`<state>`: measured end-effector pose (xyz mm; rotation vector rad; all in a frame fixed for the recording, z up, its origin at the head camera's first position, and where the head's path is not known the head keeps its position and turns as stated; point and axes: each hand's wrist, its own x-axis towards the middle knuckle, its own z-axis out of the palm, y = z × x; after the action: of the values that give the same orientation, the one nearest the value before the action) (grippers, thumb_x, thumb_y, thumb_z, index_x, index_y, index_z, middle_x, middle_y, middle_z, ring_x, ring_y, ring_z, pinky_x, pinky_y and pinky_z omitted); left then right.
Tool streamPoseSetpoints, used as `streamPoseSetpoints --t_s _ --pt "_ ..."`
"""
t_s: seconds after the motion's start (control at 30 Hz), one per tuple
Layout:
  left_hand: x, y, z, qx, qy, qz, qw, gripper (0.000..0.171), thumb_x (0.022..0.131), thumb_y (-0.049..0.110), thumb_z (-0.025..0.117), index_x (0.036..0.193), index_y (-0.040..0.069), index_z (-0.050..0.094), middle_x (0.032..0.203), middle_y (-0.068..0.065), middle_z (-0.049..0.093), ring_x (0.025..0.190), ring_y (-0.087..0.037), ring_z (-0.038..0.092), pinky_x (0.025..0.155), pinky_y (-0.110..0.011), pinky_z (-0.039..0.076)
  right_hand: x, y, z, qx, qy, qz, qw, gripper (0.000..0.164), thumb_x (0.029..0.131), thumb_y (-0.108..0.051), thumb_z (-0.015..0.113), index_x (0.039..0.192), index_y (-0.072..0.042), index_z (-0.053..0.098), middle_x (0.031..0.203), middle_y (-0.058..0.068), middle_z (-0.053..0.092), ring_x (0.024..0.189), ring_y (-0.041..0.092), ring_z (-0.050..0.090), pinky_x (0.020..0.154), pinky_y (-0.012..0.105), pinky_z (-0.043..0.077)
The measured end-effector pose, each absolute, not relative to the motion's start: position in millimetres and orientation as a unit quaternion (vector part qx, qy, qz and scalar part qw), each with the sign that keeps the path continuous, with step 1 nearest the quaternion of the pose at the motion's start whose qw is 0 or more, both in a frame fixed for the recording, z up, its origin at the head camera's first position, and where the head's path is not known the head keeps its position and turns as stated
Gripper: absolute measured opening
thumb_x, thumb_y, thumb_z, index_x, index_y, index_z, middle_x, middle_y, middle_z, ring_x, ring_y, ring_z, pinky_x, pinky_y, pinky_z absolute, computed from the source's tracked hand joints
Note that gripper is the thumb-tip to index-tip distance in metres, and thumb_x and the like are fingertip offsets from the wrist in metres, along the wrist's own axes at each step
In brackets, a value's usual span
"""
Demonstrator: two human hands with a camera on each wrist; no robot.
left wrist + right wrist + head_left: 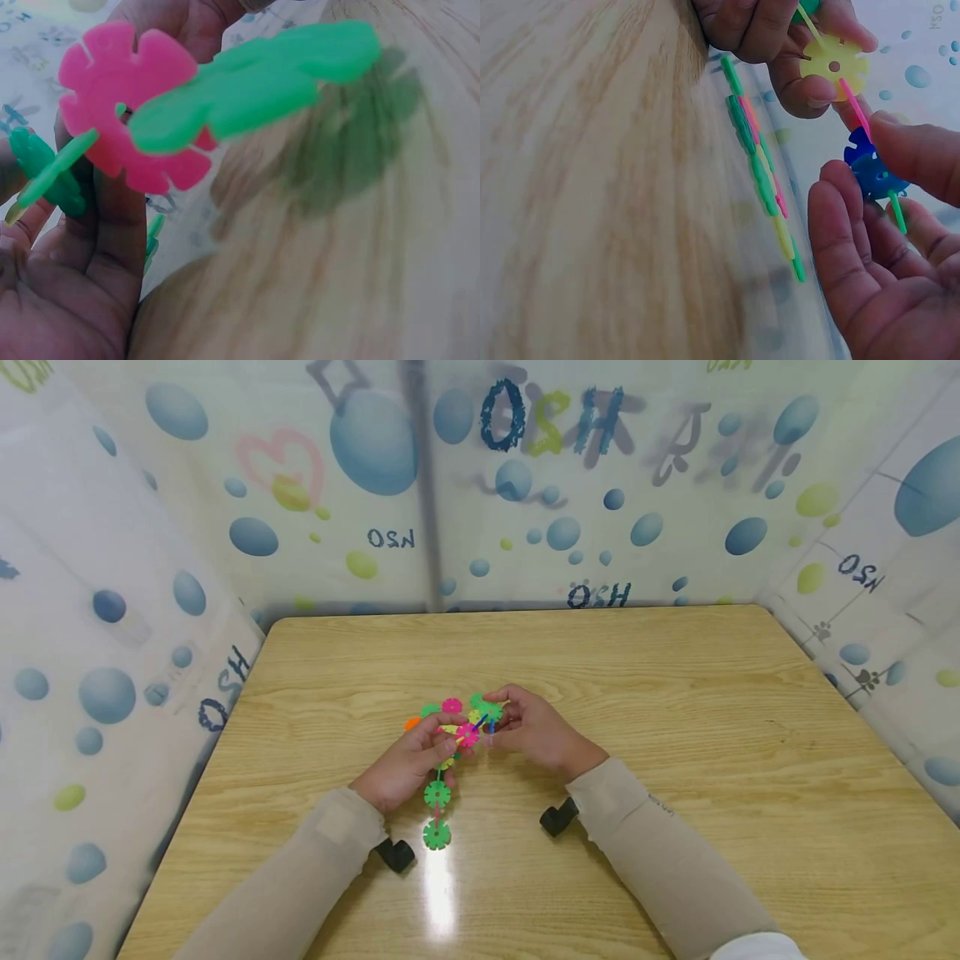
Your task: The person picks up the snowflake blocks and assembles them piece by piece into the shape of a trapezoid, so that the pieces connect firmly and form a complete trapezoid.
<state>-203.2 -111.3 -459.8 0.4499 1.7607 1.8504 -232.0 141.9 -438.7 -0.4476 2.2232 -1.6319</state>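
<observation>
My left hand grips a chain of interlocking snowflake discs just above the middle of the table. In the right wrist view its fingers pinch a yellow disc. A pink disc shows between the two hands. Two green discs, one of them the lowest disc, trail from the chain toward the near side. To the right, my right hand holds a blue disc between thumb and fingers. That blue disc is slotted to a pink disc edge-on and a green one.
Several loose discs, among them a pink disc and an orange disc, lie on the wooden table just beyond the hands. Patterned curtain walls stand behind and at both sides of the table.
</observation>
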Motion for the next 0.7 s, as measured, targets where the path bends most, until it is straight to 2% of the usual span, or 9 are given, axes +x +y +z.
streamPoseSetpoints --t_s 0.43,0.7 --pt "-203.5 -112.4 -460.3 0.173 0.663 0.680 0.261 0.045 0.114 0.021 0.047 0.157 0.010 0.037 0.123 -0.019 0.059 0.072 -0.014 0.063 0.063 -0.026 0.056 -235.0 145.9 -436.7 -0.176 0.772 -0.581 0.187 0.061 0.093 -0.002 0.079 0.148 -0.007 0.052 0.106 0.015 0.068 0.098 0.025 0.069 0.084 0.033 0.058" --pt "-203.6 -112.2 -460.0 0.177 0.663 0.679 0.262 0.047 0.115 0.021 0.046 0.158 0.008 0.035 0.123 -0.019 0.060 0.071 -0.015 0.063 0.064 -0.026 0.055 -236.0 147.4 -438.2 -0.175 0.764 -0.589 0.196 0.061 0.093 -0.002 0.078 0.148 -0.005 0.051 0.106 0.014 0.067 0.098 0.024 0.069 0.083 0.033 0.058"
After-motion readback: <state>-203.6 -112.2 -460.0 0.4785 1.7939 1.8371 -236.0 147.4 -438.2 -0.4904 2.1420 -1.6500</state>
